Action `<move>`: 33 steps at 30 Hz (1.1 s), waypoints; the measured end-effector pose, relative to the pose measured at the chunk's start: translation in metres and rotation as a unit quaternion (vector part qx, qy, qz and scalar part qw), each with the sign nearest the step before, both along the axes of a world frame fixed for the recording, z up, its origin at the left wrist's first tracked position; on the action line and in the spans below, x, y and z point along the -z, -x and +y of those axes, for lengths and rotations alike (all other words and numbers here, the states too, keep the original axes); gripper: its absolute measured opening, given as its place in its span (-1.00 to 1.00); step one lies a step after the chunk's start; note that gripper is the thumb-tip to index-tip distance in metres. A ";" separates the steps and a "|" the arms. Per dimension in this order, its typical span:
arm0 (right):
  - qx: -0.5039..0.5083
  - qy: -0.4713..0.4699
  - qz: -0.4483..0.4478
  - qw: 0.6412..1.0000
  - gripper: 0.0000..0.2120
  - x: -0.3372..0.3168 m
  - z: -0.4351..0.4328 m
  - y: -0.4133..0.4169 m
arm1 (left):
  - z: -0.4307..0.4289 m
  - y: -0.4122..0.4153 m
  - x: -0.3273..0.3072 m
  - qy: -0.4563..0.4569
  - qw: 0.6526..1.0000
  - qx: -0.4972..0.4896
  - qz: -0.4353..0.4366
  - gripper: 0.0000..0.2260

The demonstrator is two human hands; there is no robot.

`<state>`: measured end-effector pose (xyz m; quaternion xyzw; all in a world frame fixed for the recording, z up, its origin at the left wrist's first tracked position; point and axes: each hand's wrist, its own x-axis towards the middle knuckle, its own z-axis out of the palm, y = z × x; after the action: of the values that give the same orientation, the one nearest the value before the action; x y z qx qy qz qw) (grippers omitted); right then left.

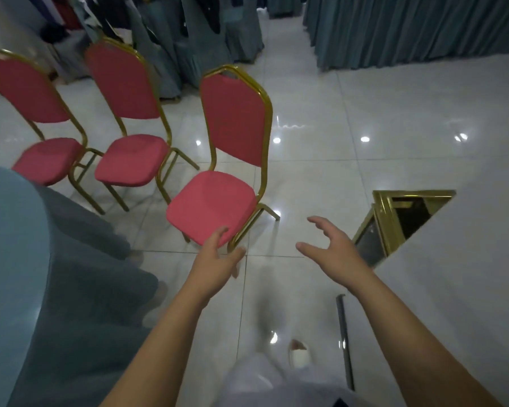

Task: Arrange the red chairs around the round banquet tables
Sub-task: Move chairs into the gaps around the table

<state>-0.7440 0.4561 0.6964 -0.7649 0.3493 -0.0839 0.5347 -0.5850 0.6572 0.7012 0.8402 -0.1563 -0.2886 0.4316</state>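
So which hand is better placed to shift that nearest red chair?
Left, probably. The left hand is right at the front seat edge of the nearest red chair, fingers open toward it. The right hand hangs open over the floor, apart from the chair.

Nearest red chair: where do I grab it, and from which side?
Probably by the seat, one hand on each side edge, coming from the front: it faces you, the left hand is at its front corner and the backrest stands on the far side.
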 end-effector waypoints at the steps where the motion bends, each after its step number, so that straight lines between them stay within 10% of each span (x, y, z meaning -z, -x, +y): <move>1: -0.003 0.007 0.003 1.000 -0.40 -0.004 -0.018 -0.024 | -0.012 -0.018 -0.003 0.006 1.000 -0.023 0.001 -0.43; 26: -0.186 0.108 0.007 0.977 -0.43 -0.066 -0.368 -0.531 | -0.385 -0.441 0.013 0.049 0.992 -0.108 0.030 -0.09; 33: -0.458 0.173 -0.017 0.872 -0.44 -0.053 -0.394 -0.684 | -0.427 -0.456 0.025 0.005 0.980 -0.185 0.073 0.10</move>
<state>-0.0604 0.0616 0.7499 -0.9177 -0.0698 0.0983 0.3786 -0.1286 0.2299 0.6757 0.8289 0.0321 -0.2639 0.4922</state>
